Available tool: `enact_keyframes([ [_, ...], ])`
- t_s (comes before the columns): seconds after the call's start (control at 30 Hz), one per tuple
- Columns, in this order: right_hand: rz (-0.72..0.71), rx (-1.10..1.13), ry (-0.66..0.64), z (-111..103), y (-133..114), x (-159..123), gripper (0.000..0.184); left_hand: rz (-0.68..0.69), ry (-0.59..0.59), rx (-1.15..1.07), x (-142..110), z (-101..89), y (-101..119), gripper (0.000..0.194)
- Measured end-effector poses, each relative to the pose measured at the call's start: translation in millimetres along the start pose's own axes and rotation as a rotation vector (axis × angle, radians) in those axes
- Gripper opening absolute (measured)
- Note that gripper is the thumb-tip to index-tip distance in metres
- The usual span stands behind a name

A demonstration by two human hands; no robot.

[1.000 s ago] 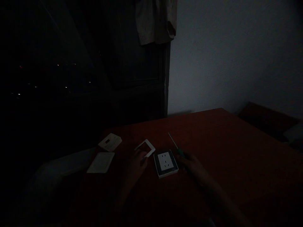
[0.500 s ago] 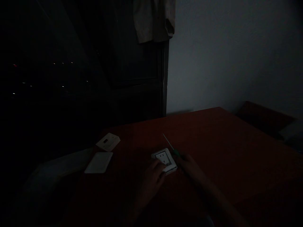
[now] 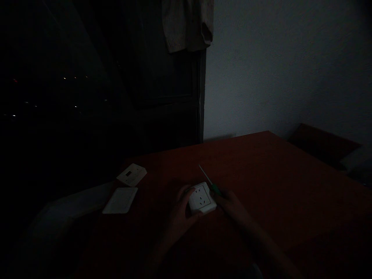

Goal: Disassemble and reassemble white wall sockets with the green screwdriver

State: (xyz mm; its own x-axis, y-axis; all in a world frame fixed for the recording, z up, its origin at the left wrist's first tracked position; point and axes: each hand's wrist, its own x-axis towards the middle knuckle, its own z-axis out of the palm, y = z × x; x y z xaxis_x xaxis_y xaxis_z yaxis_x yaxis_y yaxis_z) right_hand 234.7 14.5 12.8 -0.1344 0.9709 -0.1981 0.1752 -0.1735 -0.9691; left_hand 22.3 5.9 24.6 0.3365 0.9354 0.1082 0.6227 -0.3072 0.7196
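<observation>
On the reddish table lies a white wall socket (image 3: 201, 198), its frame now seated around the slotted face. My left hand (image 3: 182, 212) grips the socket from the left, thumb along the near edge and fingers over the far left corner. A screwdriver (image 3: 215, 188) with a green handle sits in my closed right hand (image 3: 232, 203), its thin shaft pointing away to the far left. The right hand's fingertips are close to the socket's right side; whether they touch it is too dark to tell.
A white square plate (image 3: 120, 200) lies on the table (image 3: 247, 162) at the left. Behind it rests a pale box-like piece (image 3: 132, 174) with a dark rectangular opening. A dark window (image 3: 101, 85) and a wall (image 3: 276, 69) stand beyond, with hanging cloth (image 3: 187, 27) above.
My left hand has carried the white frame rightward onto the socket and now grips the socket's side. The right hand keeps the screwdriver beside it. The view has shifted slightly.
</observation>
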Motion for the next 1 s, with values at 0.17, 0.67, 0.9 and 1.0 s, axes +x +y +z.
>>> enact_keyframes([
  [0.17, -0.009, -0.049, -0.006, 0.0, 3.0, 1.8, 0.045, 0.018, 0.032, -0.013, -1.9, 2.2, 0.8, 0.063],
  [0.67, -0.118, -0.235, 0.063, 2.5, 1.8, -4.3, 0.048, -0.057, 0.037, -0.190, -7.8, 5.7, -9.0, 0.068],
  [0.9, -0.127, -0.271, 0.080, 4.7, -1.0, -6.7, 0.051, -0.076, 0.021, -0.253, -6.2, 5.8, -11.5, 0.068],
  [1.0, -0.135, -0.268, 0.073, 4.8, -0.9, -6.5, 0.051, -0.063, 0.019, -0.218, -6.5, 6.0, -13.1, 0.067],
])
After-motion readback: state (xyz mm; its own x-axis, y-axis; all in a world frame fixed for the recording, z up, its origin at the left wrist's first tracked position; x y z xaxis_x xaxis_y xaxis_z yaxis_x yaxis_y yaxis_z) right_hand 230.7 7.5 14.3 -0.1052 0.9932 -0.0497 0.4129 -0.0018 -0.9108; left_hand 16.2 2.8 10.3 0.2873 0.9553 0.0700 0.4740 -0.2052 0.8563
